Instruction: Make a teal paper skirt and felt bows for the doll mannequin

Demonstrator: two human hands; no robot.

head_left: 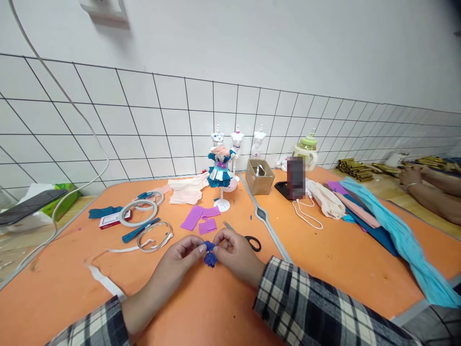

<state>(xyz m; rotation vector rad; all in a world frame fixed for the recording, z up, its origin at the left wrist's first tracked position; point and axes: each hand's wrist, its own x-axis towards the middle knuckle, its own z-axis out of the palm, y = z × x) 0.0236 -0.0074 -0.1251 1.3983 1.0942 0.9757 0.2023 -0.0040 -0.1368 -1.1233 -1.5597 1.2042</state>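
Note:
Between my two hands is a small dark blue piece of crepe paper (pixel 210 259), gathered at its middle like a bow. My left hand (pixel 182 257) pinches it from the left with thumb and forefinger. From the right, my right hand (pixel 236 252) pinches its upper part. Just beyond my right hand lie scissors (pixel 254 243), partly hidden by it, with a black handle showing. Purple paper pieces (pixel 192 217) lie flat past my fingers. Behind them a miniature dress form wears a teal and white paper dress (pixel 219 173).
Rolls of tape (pixel 138 214) and a loose white strip (pixel 106 281) lie left on the orange mat (pixel 230 307). A cardboard box (pixel 260 178), a phone (pixel 296 178) and a bottle (pixel 307 146) stand at the back. Long crepe strips (pixel 396 230) lie right, near another person's hands (pixel 410 178).

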